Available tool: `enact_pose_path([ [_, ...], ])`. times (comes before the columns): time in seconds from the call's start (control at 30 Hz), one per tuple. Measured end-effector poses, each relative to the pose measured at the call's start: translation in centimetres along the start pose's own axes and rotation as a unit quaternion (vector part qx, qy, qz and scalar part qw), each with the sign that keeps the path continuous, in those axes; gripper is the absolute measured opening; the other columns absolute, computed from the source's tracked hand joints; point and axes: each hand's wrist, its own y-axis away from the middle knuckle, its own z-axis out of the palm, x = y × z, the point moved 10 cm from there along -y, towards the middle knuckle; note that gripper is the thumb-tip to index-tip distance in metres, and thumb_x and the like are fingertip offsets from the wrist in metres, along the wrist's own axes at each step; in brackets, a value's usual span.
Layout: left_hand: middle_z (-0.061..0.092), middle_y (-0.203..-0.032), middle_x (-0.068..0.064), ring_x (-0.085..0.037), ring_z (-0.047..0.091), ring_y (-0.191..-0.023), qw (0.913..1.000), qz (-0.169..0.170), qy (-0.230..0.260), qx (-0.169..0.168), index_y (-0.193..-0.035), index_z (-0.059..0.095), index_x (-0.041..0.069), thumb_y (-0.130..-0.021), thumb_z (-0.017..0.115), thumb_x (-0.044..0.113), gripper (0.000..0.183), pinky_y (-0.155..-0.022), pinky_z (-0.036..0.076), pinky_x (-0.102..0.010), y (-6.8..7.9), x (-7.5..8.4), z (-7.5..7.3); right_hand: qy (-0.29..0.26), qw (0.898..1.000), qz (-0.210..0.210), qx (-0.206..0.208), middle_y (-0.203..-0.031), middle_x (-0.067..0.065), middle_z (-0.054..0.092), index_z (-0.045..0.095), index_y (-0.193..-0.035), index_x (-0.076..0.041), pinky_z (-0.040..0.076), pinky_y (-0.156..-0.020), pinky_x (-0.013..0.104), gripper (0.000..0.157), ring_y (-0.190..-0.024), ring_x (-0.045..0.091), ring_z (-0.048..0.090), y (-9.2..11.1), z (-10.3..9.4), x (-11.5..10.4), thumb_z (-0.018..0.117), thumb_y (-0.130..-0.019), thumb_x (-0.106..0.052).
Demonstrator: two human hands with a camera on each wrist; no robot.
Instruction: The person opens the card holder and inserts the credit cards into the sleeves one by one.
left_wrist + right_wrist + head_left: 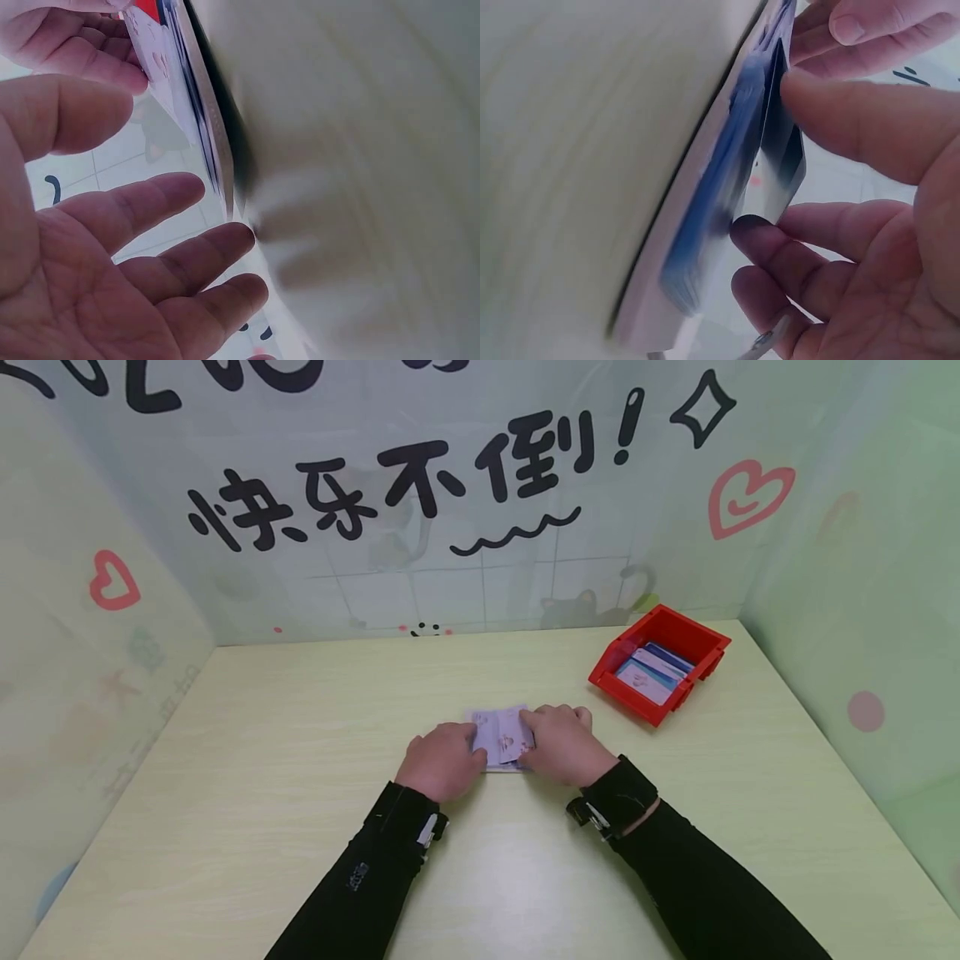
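Observation:
A small lilac booklet point(487, 732) lies on the table between the two hands. From the side, in the right wrist view, it has a pale cover and a thick stack of blue clear-edged leaves point(709, 202). My right hand point(564, 743) pinches a thin lilac printed card point(514, 737) between thumb and fingers, tilted up over the booklet's right part. At the left edge, my left hand point(442, 762) rests with relaxed fingers; in the left wrist view its fingertips point(232, 238) are right by the booklet's edge point(217, 142). The card's far end is hidden among the leaves.
At the back right of the table stands a red open bin point(637, 700), set at an angle, with several lilac and blue cards point(654, 672) inside. Printed fabric walls point(480, 593) enclose the pale wooden table point(300, 718) at the back and on both sides.

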Motion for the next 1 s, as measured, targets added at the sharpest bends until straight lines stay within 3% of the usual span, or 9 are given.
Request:
enact_pose_path([
  [0.4, 0.069, -0.14, -0.012, -0.032, 0.066, -0.119, 1.0, -0.005, 0.004, -0.006, -0.145, 0.062, 0.007, -0.105, 0.061, 0.036, 0.05, -0.104, 0.048, -0.058, 0.1, 0.2, 0.0, 0.059, 0.997, -0.025, 0.046, -0.132, 0.011, 0.07, 0.07, -0.139, -0.012, 0.031, -0.106, 0.059, 0.06, -0.116, 0.035, 0.057, 0.6, -0.6, -1.2, 0.085, -0.088, -0.04],
  [0.6, 0.069, -0.141, -0.012, -0.033, 0.066, -0.123, 1.0, -0.003, 0.0, -0.004, -0.147, 0.061, 0.007, -0.104, 0.061, 0.036, 0.051, -0.104, 0.047, -0.058, 0.1, 0.2, 0.1, 0.094, 0.994, -0.036, 0.043, -0.128, 0.009, 0.072, 0.072, -0.136, -0.014, 0.031, -0.107, 0.062, 0.057, -0.115, 0.036, 0.057, 1.0, -0.4, -1.7, 0.085, -0.088, -0.042],
  [0.87, 0.069, -0.141, -0.012, -0.034, 0.065, -0.128, 0.9999, 0.006, -0.015, 0.006, -0.145, 0.062, 0.007, -0.103, 0.063, 0.036, 0.051, -0.106, 0.045, -0.06, 0.2, 0.4, 0.0, 0.165, 0.982, -0.083, 0.044, -0.104, 0.004, 0.077, 0.077, -0.114, -0.016, 0.035, -0.103, 0.062, 0.026, -0.091, 0.029, 0.057, 1.8, -0.3, -2.9, 0.081, -0.092, -0.029],
  [1.0, 0.07, -0.138, -0.013, -0.035, 0.065, -0.127, 0.9996, 0.009, -0.024, 0.009, -0.145, 0.062, 0.008, -0.102, 0.064, 0.036, 0.051, -0.105, 0.045, -0.06, 0.3, 0.6, -0.1, 0.155, 0.983, -0.081, 0.057, -0.096, 0.001, 0.076, 0.079, -0.109, -0.019, 0.036, -0.102, 0.06, 0.02, -0.087, 0.027, 0.055, 1.8, -0.4, -3.0, 0.083, -0.091, -0.026],
])
